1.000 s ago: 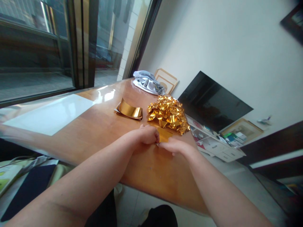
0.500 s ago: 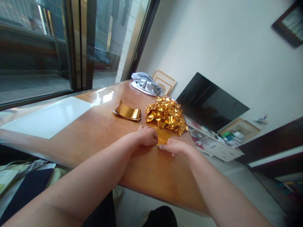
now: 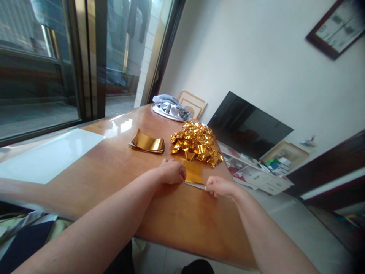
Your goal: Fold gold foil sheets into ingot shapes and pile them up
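Observation:
A sheet of gold foil paper lies on the table between my hands, its near edge turned up to show a pale strip. My left hand is closed on the near left corner of the sheet. At the near right corner, my right hand pinches the same edge. Just beyond the sheet rises a heap of folded gold foil pieces. A stack of gold foil paper, its top sheet curling up, rests to the left of the heap.
The wooden table has a white sheet at its left. Grey-blue folded cloth sits at the far end near a framed picture. A television and a white cabinet stand beyond the table's right edge.
My right hand has moved right along the near edge of the foil sheet, away from my left hand, exposing the pale strip. The whole view has shifted slightly.

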A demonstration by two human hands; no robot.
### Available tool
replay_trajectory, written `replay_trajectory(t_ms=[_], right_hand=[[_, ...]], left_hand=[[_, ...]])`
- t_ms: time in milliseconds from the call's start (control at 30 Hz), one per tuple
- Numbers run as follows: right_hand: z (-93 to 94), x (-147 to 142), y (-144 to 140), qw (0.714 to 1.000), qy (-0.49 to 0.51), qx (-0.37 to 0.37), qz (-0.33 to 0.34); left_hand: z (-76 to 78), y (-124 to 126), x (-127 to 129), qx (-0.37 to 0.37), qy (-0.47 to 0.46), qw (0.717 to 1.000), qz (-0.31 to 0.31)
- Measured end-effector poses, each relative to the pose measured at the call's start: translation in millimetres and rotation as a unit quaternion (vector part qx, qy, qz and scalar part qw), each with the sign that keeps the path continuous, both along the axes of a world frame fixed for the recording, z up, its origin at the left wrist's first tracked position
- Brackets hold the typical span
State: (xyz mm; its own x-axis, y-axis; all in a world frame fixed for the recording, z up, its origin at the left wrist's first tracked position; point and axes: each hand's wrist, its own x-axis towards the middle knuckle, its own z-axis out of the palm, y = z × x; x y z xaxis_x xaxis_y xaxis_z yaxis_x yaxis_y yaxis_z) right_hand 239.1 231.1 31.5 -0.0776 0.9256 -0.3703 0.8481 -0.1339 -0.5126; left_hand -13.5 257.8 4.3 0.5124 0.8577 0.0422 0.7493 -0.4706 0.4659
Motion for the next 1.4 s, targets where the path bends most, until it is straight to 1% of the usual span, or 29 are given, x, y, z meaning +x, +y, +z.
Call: replay_trajectory(t_ms=[67, 167, 233, 267, 433, 600, 667, 733, 800, 867, 900, 967, 1067, 1133, 1233, 1300, 1367, 1400], right_hand=[[-2.4, -2.8, -1.8, 0.999, 0.033, 0.039, -0.01], [-10.0, -9.7, -0.8, 0.986, 0.086, 0.141, -0.023], [-15.8, -12.0, 1.9, 0.979, 0.083, 0.185, -0.016], [-18.4, -12.1, 3.5, 0.979, 0.072, 0.192, -0.014], [-26.6, -9.7, 6.7, 0.985, 0.052, 0.163, 0.027], [-25.5, -14.8, -0.5, 0.99, 0.096, 0.096, 0.026], [-22.0, -17.1, -4.6, 0.991, 0.11, 0.078, 0.012], [-17.6, -19.0, -8.6, 0.988, 0.132, 0.076, -0.01], [-13.9, -21.3, -12.4, 0.98, 0.171, 0.091, -0.036], [-11.8, -24.9, -15.8, 0.967, 0.218, 0.112, -0.069], [-11.6, -27.2, -17.2, 0.959, 0.242, 0.121, -0.085], [-12.6, -32.9, -19.4, 0.942, 0.288, 0.135, -0.107], [-16.5, -42.8, -21.8, 0.919, 0.341, 0.162, -0.117], [-19.6, -49.7, -23.4, 0.905, 0.368, 0.181, -0.116], [-22.9, -59.5, -27.0, 0.89, 0.402, 0.187, -0.108], [-23.7, -64.6, -30.2, 0.885, 0.416, 0.18, -0.102], [-23.6, -67.7, -33.1, 0.882, 0.428, 0.166, -0.105], [-23.5, -68.3, -34.2, 0.879, 0.435, 0.158, -0.114]], left_hand=[[0.3, -0.3, -0.1, 0.003, 0.001, 1.0, -0.01], [0.3, -0.2, 0.1, 0.013, 0.006, 1.0, -0.02], [0.2, 0.0, 0.5, 0.018, 0.011, 1.0, -0.019], [0.3, 0.0, 0.6, 0.02, 0.012, 1.0, -0.018], [3.3, -2.9, 0.4, 0.032, 0.02, 0.999, -0.021], [2.1, -4.2, 0.1, 0.036, 0.01, 0.999, -0.031], [-0.7, -1.4, 1.2, 0.028, -0.016, 0.999, -0.022], [-3.7, 2.7, 3.0, 0.021, -0.076, 0.997, 0.017], [-5.3, 6.6, 5.0, 0.019, -0.156, 0.985, 0.074], [-5.1, 8.4, 6.6, 0.009, -0.232, 0.965, 0.119], [-4.4, 8.2, 7.2, -0.006, -0.265, 0.955, 0.132], [-2.5, 5.9, 8.3, -0.063, -0.32, 0.935, 0.139], [-0.7, 0.7, 10.5, -0.165, -0.38, 0.903, 0.11], [-0.8, -1.5, 12.3, -0.199, -0.417, 0.884, 0.072], [-1.1, -2.2, 14.8, -0.217, -0.486, 0.846, 0.016], [-0.9, -1.7, 16.0, -0.219, -0.525, 0.822, -0.004], [-1.3, -0.8, 17.1, -0.209, -0.545, 0.812, -0.008], [-2.0, -0.3, 17.8, -0.195, -0.547, 0.814, -0.006]])
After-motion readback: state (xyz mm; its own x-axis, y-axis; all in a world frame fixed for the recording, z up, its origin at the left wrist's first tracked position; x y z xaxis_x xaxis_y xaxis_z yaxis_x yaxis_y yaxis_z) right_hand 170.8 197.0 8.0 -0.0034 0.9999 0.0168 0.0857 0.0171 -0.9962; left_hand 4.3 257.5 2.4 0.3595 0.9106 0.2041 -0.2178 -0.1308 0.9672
